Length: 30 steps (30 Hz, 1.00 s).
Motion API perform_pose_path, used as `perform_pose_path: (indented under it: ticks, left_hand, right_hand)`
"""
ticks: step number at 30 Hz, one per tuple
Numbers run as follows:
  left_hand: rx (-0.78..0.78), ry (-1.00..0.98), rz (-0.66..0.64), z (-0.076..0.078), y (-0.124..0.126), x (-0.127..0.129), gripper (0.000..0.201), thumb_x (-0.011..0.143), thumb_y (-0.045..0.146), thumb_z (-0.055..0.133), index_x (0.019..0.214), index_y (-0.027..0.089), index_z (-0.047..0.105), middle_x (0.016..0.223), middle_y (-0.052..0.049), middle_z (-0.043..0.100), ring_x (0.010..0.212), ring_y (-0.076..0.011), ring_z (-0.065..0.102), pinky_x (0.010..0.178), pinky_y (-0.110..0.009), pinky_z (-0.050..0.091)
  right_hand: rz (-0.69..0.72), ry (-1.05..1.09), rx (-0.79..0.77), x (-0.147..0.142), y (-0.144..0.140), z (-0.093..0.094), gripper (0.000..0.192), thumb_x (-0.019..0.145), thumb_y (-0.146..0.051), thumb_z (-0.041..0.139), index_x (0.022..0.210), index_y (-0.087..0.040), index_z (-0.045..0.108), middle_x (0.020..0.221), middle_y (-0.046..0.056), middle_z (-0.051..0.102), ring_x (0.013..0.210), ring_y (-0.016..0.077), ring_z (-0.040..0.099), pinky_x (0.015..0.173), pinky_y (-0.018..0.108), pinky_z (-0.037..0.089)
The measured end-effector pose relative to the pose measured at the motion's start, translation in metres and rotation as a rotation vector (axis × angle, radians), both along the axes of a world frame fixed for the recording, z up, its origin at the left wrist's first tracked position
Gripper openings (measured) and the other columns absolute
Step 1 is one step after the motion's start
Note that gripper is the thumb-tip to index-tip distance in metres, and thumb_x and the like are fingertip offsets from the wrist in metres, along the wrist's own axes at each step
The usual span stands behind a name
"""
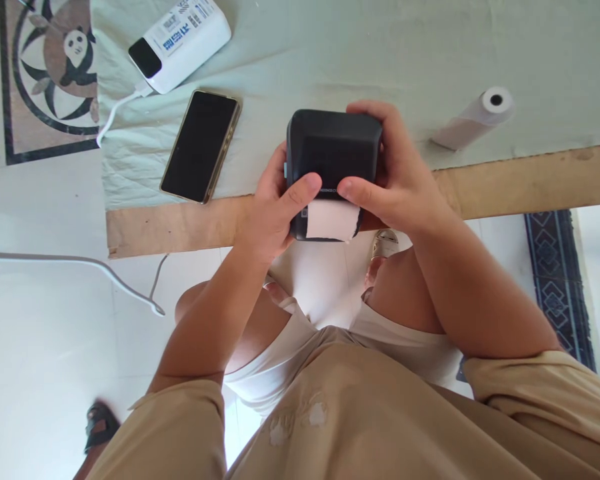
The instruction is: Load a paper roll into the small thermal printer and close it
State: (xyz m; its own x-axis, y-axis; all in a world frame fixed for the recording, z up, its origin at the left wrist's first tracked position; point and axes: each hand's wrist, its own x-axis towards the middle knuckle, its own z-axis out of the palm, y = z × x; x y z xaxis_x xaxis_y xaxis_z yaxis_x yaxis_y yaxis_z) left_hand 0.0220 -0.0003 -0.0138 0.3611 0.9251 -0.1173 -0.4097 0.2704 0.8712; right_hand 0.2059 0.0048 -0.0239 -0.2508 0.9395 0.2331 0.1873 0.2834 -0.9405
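Both hands grip a small black receipt printer above the front edge of the table. My left hand wraps its left side, thumb resting on the front face. On the opposite side, my right hand is closed around the casing, its thumb also on the front. A short strip of white paper sticks out of the printer below the thumbs. The fingers underneath are hidden. To the right, a white paper roll with a dark core stands on the cloth.
A smartphone with a dark screen lies left of the printer. Behind it is a white power bank with a white cable running off the table. Green cloth covers the table up to its wooden edge. A sandalled foot shows at lower left.
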Motion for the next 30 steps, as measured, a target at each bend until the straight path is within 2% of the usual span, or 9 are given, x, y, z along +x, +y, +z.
perform_pose_path:
  ticks: [2,4,9,16,18,20,23,26,30]
  left_hand:
    - [-0.003,0.03,0.004,0.0,0.0,0.001,0.028,0.089,0.034,0.069,0.114,0.027,0.058,0.095,0.0,0.065,0.088,-0.0168,0.069,0.065,-0.023,0.053]
    - [-0.005,0.031,0.017,0.001,0.001,0.001,0.027,0.089,0.033,0.068,0.114,0.027,0.059,0.094,0.0,0.064,0.08,-0.0137,0.066,0.063,-0.023,0.052]
    - [-0.037,0.023,-0.002,0.002,0.002,0.002,0.028,0.087,0.032,0.071,0.113,0.028,0.06,0.095,-0.001,0.064,0.077,-0.0122,0.062,0.061,-0.022,0.053]
    - [-0.073,0.069,0.023,0.001,0.003,0.002,0.028,0.088,0.036,0.068,0.113,0.027,0.058,0.092,0.0,0.06,0.066,-0.0114,0.062,0.049,-0.021,0.051]
    - [-0.068,0.098,0.028,0.002,0.003,0.002,0.031,0.087,0.038,0.069,0.114,0.028,0.058,0.094,-0.001,0.063,0.071,-0.0145,0.067,0.049,-0.022,0.051]
    - [-0.067,0.114,0.04,0.003,0.002,0.004,0.034,0.086,0.04,0.07,0.116,0.029,0.057,0.1,-0.002,0.067,0.085,-0.0199,0.072,0.053,-0.023,0.054]
    - [-0.069,0.093,0.051,0.005,0.003,0.007,0.033,0.092,0.052,0.059,0.114,0.027,0.059,0.112,-0.003,0.07,0.112,-0.0254,0.07,0.071,-0.029,0.062]
    - [-0.073,0.049,0.074,0.005,0.004,0.011,0.034,0.098,0.053,0.045,0.103,0.024,0.062,0.115,-0.003,0.071,0.127,-0.0249,0.063,0.089,-0.032,0.061]
    - [-0.076,0.048,0.132,0.004,0.006,0.01,0.028,0.1,0.046,0.047,0.098,0.024,0.064,0.112,-0.002,0.073,0.136,-0.0233,0.057,0.097,-0.031,0.058]
  right_hand:
    - [0.039,-0.01,-0.008,0.001,0.001,-0.003,0.079,0.08,-0.069,0.066,0.14,-0.03,0.032,0.112,0.005,0.063,0.098,0.0179,0.065,0.072,0.03,0.058]
    - [0.06,-0.004,-0.018,0.002,0.002,-0.005,0.08,0.08,-0.07,0.066,0.14,-0.031,0.031,0.115,0.005,0.062,0.101,0.0187,0.065,0.074,0.032,0.058]
    - [0.048,-0.009,-0.013,0.004,0.005,-0.009,0.081,0.08,-0.07,0.066,0.141,-0.03,0.031,0.118,0.006,0.062,0.102,0.0181,0.064,0.076,0.031,0.059]
    - [0.028,-0.07,0.006,0.004,0.008,-0.011,0.069,0.084,-0.05,0.067,0.141,-0.029,0.032,0.123,0.006,0.063,0.1,0.0176,0.066,0.075,0.03,0.059]
    - [0.024,-0.086,-0.005,0.005,0.009,-0.01,0.069,0.084,-0.047,0.067,0.141,-0.03,0.032,0.126,0.006,0.063,0.101,0.0173,0.066,0.075,0.029,0.059]
    - [0.019,-0.079,-0.015,0.005,0.01,-0.01,0.07,0.083,-0.047,0.068,0.142,-0.031,0.033,0.127,0.005,0.062,0.102,0.017,0.065,0.075,0.028,0.059]
    - [0.013,-0.067,-0.047,0.007,0.01,-0.012,0.072,0.083,-0.051,0.069,0.143,-0.033,0.034,0.13,0.004,0.061,0.092,0.0139,0.066,0.07,0.026,0.059]
    - [-0.047,-0.06,-0.051,0.006,0.008,-0.012,0.073,0.083,-0.056,0.067,0.144,-0.033,0.034,0.139,0.005,0.056,0.076,0.0089,0.063,0.061,0.023,0.057]
    - [-0.107,-0.003,-0.001,0.005,0.0,-0.005,0.061,0.087,-0.053,0.061,0.14,-0.032,0.039,0.144,0.006,0.05,0.071,0.0066,0.059,0.058,0.022,0.054]
